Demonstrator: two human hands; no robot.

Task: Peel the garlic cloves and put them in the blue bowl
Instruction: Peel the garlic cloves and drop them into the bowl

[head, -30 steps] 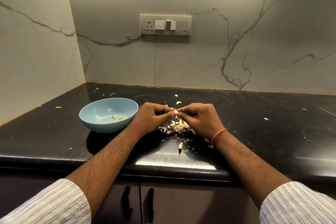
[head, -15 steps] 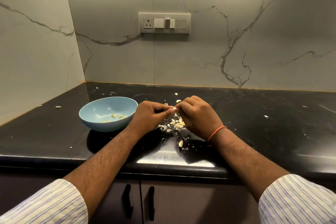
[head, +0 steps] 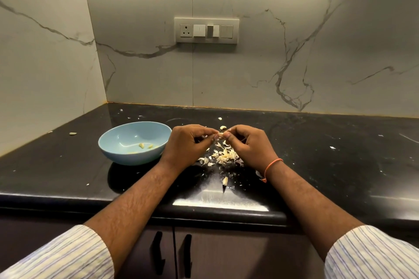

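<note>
1. Black countertop (head: 317,154) is backed by marble wall.
2. Garlic clove (head: 219,135) is pinched between left hand (head: 189,145) and right hand (head: 248,146), above peel scraps (head: 223,156).
3. Blue bowl (head: 127,150), just left of the left hand, is seen holding peeled cloves (head: 145,145).

1 blue bowl (head: 118,142), 2 hands (head: 186,142), approx 3 cloves inside (head: 141,145).

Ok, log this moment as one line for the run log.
step: peeling | left hand and right hand: both pinch garlic clove | blue bowl: holds peeled pieces | skins: piled on counter
</note>
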